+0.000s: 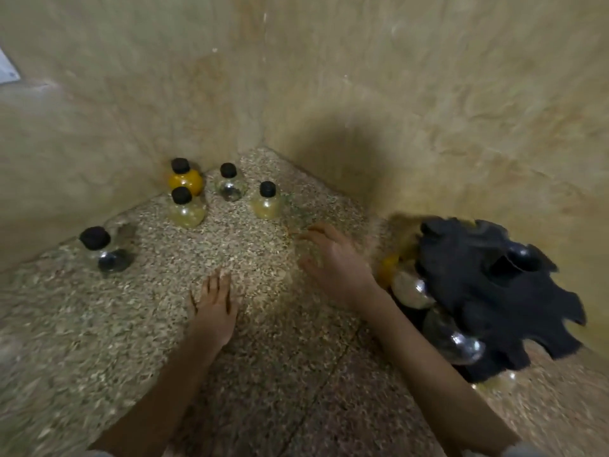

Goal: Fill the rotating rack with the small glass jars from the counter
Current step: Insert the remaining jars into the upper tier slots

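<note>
Several small round glass jars with black caps stand on the speckled counter (148, 324): an orange-filled jar (185, 179) in the corner, a pale yellow jar (186, 210) in front of it, a clear jar (230, 186), another yellow jar (266, 204) and a clear jar (107, 252) at the left. The black rotating rack (494, 301) stands at the right with jars (413, 288) hanging in its slots. My left hand (214, 305) lies flat on the counter, holding nothing. My right hand (333, 258) hovers with fingers spread between the rack and the yellow jar, holding nothing.
Two beige plaster walls meet in a corner (263, 140) right behind the jars. The rack stands close against the right wall. A white sheet edge (7, 69) shows at the far left.
</note>
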